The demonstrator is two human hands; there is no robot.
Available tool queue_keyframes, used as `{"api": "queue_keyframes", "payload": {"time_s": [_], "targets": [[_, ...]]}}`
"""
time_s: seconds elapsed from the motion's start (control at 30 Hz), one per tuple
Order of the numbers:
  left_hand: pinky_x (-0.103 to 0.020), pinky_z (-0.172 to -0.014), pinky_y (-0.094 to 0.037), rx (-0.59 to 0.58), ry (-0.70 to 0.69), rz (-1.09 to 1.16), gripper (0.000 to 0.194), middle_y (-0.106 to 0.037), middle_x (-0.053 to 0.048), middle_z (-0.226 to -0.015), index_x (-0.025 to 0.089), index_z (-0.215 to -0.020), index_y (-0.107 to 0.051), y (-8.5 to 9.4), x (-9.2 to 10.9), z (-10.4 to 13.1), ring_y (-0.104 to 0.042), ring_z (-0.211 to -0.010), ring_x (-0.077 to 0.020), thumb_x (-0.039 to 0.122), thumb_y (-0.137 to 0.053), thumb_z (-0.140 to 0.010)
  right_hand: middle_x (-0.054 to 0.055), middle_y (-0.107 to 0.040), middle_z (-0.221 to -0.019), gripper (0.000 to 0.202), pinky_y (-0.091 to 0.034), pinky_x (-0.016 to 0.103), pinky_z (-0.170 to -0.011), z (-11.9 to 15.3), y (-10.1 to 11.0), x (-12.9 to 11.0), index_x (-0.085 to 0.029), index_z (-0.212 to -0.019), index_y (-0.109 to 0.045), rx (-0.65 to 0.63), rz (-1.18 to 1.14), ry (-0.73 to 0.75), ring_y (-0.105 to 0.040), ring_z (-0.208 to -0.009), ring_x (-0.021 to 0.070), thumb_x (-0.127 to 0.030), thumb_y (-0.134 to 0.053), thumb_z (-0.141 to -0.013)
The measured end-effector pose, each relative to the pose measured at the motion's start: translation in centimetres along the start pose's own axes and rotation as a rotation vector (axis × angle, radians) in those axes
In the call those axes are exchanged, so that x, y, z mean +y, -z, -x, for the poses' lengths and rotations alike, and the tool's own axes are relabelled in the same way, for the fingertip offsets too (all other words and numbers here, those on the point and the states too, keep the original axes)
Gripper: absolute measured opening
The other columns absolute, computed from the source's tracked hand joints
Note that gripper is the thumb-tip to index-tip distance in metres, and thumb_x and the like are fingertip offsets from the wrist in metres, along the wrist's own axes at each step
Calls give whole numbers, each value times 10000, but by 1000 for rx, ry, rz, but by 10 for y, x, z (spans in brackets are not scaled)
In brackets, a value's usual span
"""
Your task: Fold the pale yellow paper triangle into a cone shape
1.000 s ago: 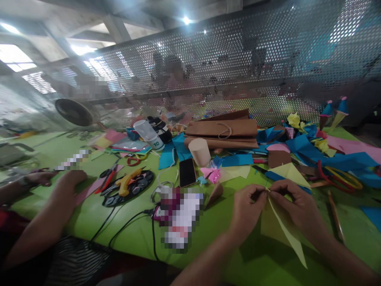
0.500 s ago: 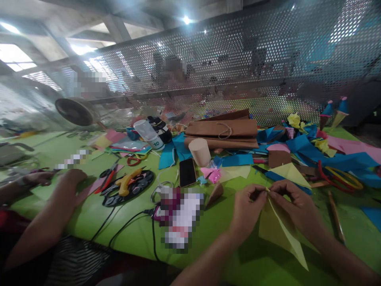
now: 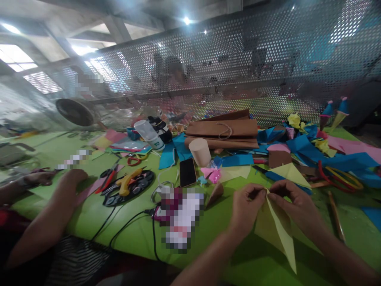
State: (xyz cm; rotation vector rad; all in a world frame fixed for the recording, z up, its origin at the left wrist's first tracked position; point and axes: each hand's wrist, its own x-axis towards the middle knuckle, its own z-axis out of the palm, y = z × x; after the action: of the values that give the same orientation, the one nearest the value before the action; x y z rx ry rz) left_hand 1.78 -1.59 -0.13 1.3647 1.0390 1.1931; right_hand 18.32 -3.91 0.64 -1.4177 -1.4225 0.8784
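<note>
1. A smooth green table is strewn with paper scraps and tools; at its far middle, stiff brown sheets are stacked in flattened rolls, with a thin loop laid on them
2. A plain pale cylinder is stood nearer, just beside a flat dark phone; a slim brown stick is laid to the right
3. Beyond, a grey screen is pierced with small round holes, through which only blurred shapes are seen
4. At the left, another person's forearm is partly shown, and a bright object near the middle is masked by coarse blocks
5. At the near right, thin matte yellow paper is pinched at its top by the left hand and right hand; the pinched tip is mostly hidden by fingers
6. Below them, the sheet is hung in a creased, tapering shape, one flap pale, another shaded
</note>
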Motion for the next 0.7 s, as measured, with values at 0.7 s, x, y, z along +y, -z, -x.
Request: {"api": "queue_keyframes", "payload": {"time_s": [0.7], "targets": [[-271,-758,-493,-13,35,83,100,-737,-44,-846,145,-882,-738,3,-1,-2,-645,-802,-166,222,-687,-845,8,-668,-738,321,-418,285,-572,-2,1,12,-237,-799,-694,-73,-21,-69,-578,-670,186,-551,-748,-835]]}}
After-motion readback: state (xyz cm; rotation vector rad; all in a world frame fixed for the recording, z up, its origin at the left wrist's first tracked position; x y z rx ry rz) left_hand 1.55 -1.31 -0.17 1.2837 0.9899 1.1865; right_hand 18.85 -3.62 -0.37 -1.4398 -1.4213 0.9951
